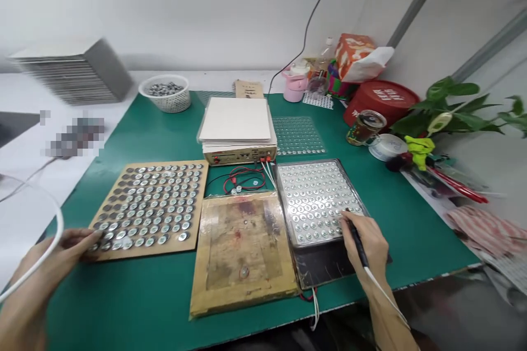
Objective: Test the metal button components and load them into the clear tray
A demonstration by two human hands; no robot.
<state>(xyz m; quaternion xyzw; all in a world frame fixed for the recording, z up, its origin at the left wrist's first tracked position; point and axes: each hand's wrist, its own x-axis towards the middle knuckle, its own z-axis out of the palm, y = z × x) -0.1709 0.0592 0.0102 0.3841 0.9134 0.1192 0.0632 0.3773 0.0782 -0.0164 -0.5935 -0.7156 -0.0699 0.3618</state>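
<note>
My right hand (368,244) is closed around a thin black probe pen (357,238) with a white lead. Its tip touches the near right part of a metal tray (294,230) filled with rows of small round silver parts (315,197). My left hand (66,249) rests with fingers stretched flat on the near left corner of a wooden hole board (193,230), which also holds many round silver parts (150,203). Between the two lies a worn brown board (242,255) with one small part on it.
A beige tester box (241,154) with red and white leads stands behind the brown board, white sheets stacked on top. A white basket of parts (165,93), stacked grey trays (74,71), a clear blister sheet (297,135), a red tin (381,100), cup and plant crowd the back and right.
</note>
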